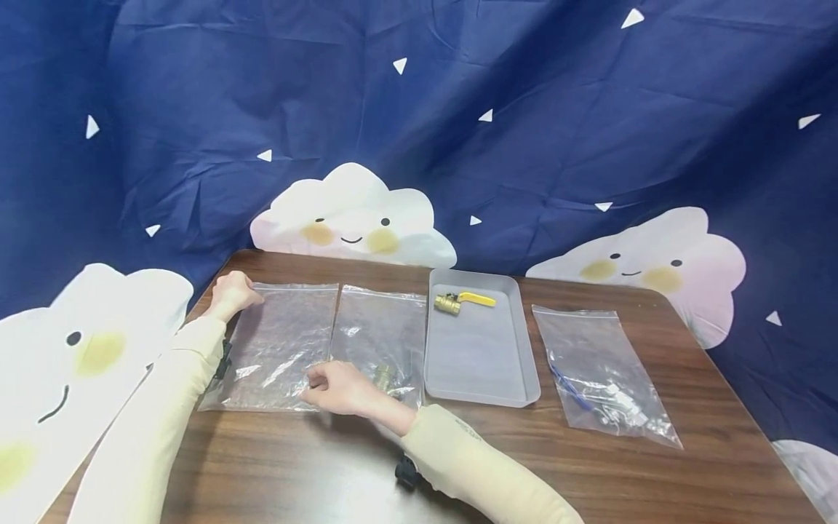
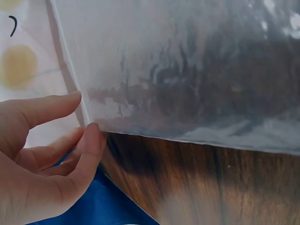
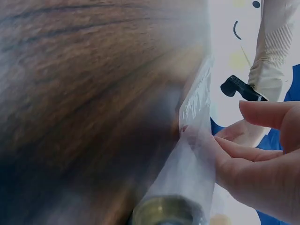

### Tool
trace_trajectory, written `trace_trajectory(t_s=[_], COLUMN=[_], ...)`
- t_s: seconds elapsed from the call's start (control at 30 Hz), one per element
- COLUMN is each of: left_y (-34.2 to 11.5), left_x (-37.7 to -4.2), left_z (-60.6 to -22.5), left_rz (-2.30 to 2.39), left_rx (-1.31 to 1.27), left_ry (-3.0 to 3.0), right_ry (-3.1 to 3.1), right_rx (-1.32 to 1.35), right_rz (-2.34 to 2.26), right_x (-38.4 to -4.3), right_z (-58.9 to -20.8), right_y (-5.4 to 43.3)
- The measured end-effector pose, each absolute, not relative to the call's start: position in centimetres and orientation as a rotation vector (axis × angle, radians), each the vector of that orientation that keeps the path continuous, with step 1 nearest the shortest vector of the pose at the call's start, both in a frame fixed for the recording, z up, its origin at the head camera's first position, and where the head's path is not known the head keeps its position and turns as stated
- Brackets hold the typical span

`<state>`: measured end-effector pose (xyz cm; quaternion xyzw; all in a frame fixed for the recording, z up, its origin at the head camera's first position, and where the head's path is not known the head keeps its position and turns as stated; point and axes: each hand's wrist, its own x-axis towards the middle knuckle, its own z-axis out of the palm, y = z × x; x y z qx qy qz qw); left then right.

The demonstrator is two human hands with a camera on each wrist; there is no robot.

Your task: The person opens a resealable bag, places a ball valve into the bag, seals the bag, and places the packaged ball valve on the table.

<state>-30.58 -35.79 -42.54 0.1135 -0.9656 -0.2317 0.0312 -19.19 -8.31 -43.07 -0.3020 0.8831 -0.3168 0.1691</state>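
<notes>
In the head view, my left hand is at the upper left corner of a clear zip bag lying flat on the table. The left wrist view shows its fingertips pinching the corner beside the zip edge. My right hand hovers low over the bag's lower right corner, fingers loosely bent and thumb apart. A second zip bag lies alongside, holding a brass fitting partly hidden behind my right hand. In the right wrist view, plastic overlaps the fingers, and a round brass end appears close below.
Right of the bags stands a grey tray with a brass ball valve that has a yellow lever. Farther right, another zip bag contains blue and whitish parts. A blue curtain with cloud prints hangs behind the wooden table.
</notes>
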Motion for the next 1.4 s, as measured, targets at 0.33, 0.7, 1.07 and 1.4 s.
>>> trace_trajectory(t_s=[0.33, 0.7, 1.07, 1.4], left_y=[-36.3, -36.6, -36.7, -36.7], left_x=[-30.7, -30.9, -30.9, -31.0], left_z=[-42.7, -43.2, -43.8, -43.6], left_rz=[-0.709, -0.669, -0.838, -1.015], left_rx=[0.365, 0.400, 0.390, 0.516], left_ry=[-2.959, -2.972, -2.894, -2.783], right_ry=[2.601, 2.548, 2.564, 2.463], right_rx=[-0.711, -0.614, -0.616, -0.488], right_rz=[-0.846, -0.908, -0.893, -1.050], right_x=[-19.2, -19.7, -20.4, -20.5], right_z=[-42.2, -42.1, -42.2, -42.3], right_y=[-7.5, -7.0, -7.1, -7.3])
